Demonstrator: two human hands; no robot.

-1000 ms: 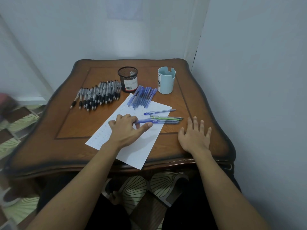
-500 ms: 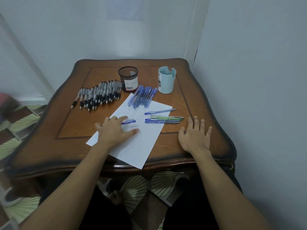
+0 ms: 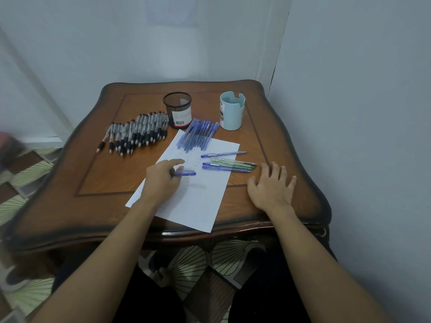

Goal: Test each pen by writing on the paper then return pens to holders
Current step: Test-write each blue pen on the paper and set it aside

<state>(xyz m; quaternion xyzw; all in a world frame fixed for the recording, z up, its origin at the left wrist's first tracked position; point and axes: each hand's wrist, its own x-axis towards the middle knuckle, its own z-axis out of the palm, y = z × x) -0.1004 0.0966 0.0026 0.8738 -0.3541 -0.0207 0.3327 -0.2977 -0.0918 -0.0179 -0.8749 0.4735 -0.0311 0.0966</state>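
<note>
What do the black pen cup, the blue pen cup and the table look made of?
Black round pen holder: likely matte metal mesh, a fine see-through grid. Light blue notched pen holder: smooth plastic, perhaps ceramic; even colour, thick rim. Brown table: varnished wood, with grain and a glossy front edge.

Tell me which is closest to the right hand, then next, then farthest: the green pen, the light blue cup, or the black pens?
From the right hand, in the head view:
1. green pen, just ahead and a little to its left.
2. light blue cup, farther back, standing upright.
3. black pens, far across on the left side.
</note>
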